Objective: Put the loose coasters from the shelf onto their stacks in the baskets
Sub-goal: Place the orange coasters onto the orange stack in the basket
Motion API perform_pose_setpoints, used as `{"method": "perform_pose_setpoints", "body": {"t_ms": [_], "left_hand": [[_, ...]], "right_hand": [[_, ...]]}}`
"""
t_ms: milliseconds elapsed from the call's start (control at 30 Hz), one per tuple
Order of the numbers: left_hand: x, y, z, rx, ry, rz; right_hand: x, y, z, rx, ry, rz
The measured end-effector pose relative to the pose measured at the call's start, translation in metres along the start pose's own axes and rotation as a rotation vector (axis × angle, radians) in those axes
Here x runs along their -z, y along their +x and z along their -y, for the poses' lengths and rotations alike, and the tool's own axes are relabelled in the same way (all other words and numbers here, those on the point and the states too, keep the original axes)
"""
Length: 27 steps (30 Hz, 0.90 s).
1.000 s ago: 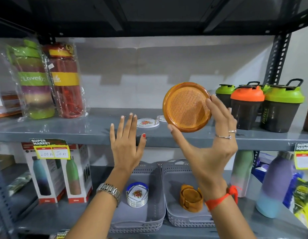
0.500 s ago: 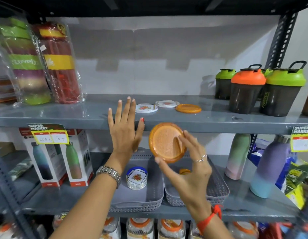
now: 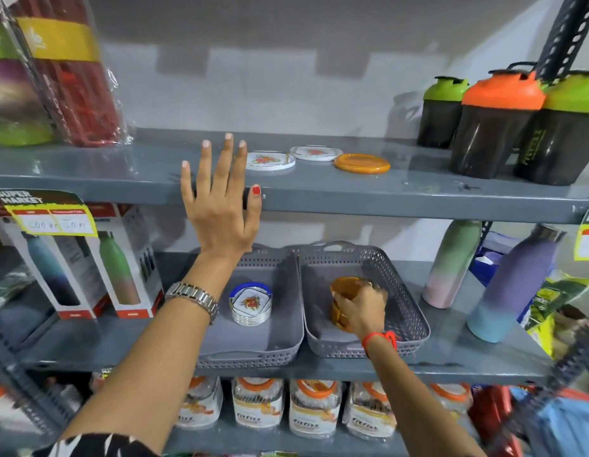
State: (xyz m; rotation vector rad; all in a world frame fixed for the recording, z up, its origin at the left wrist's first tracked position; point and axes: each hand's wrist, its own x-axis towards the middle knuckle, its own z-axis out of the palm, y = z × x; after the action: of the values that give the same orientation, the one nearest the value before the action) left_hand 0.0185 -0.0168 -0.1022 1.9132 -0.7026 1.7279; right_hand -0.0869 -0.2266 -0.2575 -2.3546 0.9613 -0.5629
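Note:
My right hand (image 3: 360, 308) is down in the right grey basket (image 3: 405, 291), closed on an orange coaster (image 3: 344, 288) that rests on top of the orange stack (image 3: 337, 316). My left hand (image 3: 220, 209) is raised flat and spread in front of the upper shelf's edge (image 3: 352, 202), holding nothing. Three loose coasters lie on that shelf: a white flowered one (image 3: 270, 160), a second white one (image 3: 316, 152) and an orange one (image 3: 362, 163). In the left grey basket (image 3: 253, 344) stands a stack of white flowered coasters (image 3: 250, 303).
Shaker bottles (image 3: 494, 127) with green and orange lids stand at the right of the upper shelf, wrapped bottles (image 3: 65, 77) at its left. Boxed bottles (image 3: 78, 258) flank the baskets on the left, pastel bottles (image 3: 510, 282) on the right. Packaged jars (image 3: 314, 407) fill the shelf below.
My right hand brought the orange coaster down from in front of the upper shelf into the right basket, onto the orange stack. My left hand stayed raised by the shelf edge.

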Motion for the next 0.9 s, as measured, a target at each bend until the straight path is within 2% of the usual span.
{"method": "perform_pose_setpoints", "body": {"t_ms": [133,333,467,500,600,767,900], "left_hand": [[-0.005,-0.001,0.001,0.003,0.034,-0.041],[-0.01,-0.003,0.003,-0.001,0.074,-0.104],[-0.01,-0.003,0.003,-0.002,0.096,-0.12],[-0.01,-0.003,0.003,-0.002,0.103,-0.12],[-0.009,-0.003,0.003,0.001,0.105,-0.101],[-0.005,-0.003,0.002,0.014,0.077,-0.058],[-0.004,-0.003,0.002,0.015,0.048,-0.032]], "right_hand": [[-0.02,0.023,-0.022,-0.092,-0.152,0.078],[-0.024,0.027,-0.019,-0.201,-0.299,0.211],[-0.028,0.013,-0.042,-0.433,-0.251,0.536],[-0.027,0.014,-0.039,-0.411,-0.244,0.488],[-0.01,0.008,-0.007,-0.131,-0.299,0.084],[0.021,-0.023,0.018,0.07,-0.162,-0.176],[0.055,-0.057,0.048,0.416,0.297,-0.513]]}}
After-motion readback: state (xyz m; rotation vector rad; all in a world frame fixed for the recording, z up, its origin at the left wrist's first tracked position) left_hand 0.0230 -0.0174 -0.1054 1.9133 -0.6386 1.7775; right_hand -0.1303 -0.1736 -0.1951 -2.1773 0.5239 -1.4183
